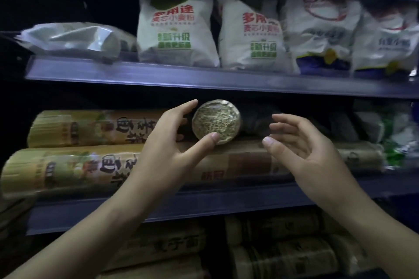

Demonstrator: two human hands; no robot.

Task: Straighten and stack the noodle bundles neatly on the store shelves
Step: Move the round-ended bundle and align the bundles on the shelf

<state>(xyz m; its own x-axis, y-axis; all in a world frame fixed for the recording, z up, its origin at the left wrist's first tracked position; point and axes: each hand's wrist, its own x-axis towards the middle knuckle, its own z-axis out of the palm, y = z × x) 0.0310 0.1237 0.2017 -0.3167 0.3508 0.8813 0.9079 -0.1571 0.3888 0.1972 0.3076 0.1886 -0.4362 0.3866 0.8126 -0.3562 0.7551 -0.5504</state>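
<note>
A round noodle bundle [216,121] lies end-on toward me on the middle shelf [204,205], resting on a long brown bundle [247,161]. My left hand [172,140] cups its left side, fingers above and thumb tip on its lower edge. My right hand [301,140] hovers open a little to its right, not touching it. Two yellow-green bundles lie sideways at the left, the upper bundle [90,128] on the lower bundle [68,170].
White flour bags [176,27] stand on the upper shelf [204,78], with a clear plastic pack [72,38] lying at its left. More noodle bundles [283,249] fill the bottom shelf. Green-and-white packs [394,129] sit at the middle shelf's right end.
</note>
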